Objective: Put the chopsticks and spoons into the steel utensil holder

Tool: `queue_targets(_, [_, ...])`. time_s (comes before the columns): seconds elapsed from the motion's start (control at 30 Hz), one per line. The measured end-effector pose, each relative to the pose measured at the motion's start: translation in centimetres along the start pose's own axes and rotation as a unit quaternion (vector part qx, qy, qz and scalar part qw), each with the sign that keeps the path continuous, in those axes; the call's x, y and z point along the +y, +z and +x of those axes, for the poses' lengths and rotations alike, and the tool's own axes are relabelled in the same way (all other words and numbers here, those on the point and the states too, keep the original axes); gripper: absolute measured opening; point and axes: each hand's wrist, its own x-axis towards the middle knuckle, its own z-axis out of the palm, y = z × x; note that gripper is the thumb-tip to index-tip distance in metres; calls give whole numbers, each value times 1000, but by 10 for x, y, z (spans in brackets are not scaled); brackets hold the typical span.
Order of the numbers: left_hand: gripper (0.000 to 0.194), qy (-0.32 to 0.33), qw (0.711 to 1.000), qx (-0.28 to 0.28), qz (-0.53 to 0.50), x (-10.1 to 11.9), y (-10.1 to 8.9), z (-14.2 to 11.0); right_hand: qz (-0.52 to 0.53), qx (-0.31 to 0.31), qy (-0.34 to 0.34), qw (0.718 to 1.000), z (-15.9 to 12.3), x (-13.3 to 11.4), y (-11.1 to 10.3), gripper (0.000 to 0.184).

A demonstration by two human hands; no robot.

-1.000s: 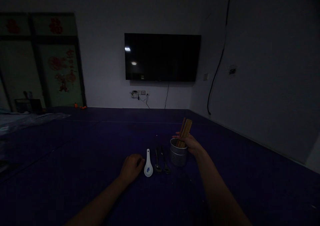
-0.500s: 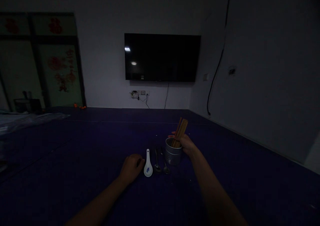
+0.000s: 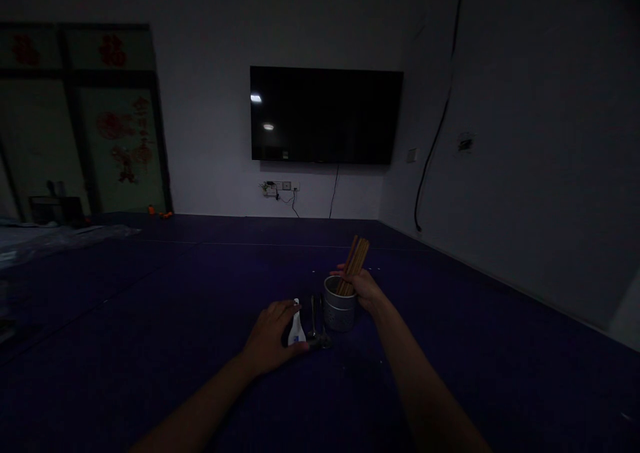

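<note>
A white soup spoon [image 3: 297,331] with a blue mark lies in front of me. My left hand [image 3: 273,333] is open over it, fingertips by the handle's end and thumb by the bowl, which it partly covers. To its right lie a metal spoon [image 3: 313,316] and another metal utensil [image 3: 324,338], their lower ends dim and partly hidden. Beside them stands a grey perforated metal holder [image 3: 340,314]. Several wooden chopsticks [image 3: 356,258] lean out of it, their lower ends inside. My right hand [image 3: 364,286] is closed around the chopsticks at the rim.
A dark purple surface [image 3: 200,293] stretches to the far wall. A black television [image 3: 325,116] hangs there, with sockets and cables below. Clear plastic sheeting [image 3: 90,237] lies at the left. Small orange objects [image 3: 165,214] sit near the door. A black cable [image 3: 434,146] runs down the right wall.
My left hand has moved from beside the white soup spoon to over it, its fingers spreading. The holder, chopsticks and my right hand have shifted slightly left, closer to the metal utensils.
</note>
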Motion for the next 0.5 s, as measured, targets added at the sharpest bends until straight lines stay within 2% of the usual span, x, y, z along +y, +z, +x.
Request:
queue_targets(0.1, [75, 37, 998, -54, 5, 0, 3, -2, -1, 0, 2, 1000, 0, 2, 4, 19])
queue_targets(0.2, [67, 49, 995, -82, 2, -1, 6, -2, 3, 2, 2, 1000, -1, 4, 9, 18])
queue_targets(0.33, [53, 46, 996, -76, -3, 1, 6, -2, 6, -12, -5, 1000, -1, 6, 14, 16])
queue_targets(0.5, [49, 41, 997, -70, -7, 3, 4, -3, -2, -28, -4, 1000, 0, 9, 21, 17])
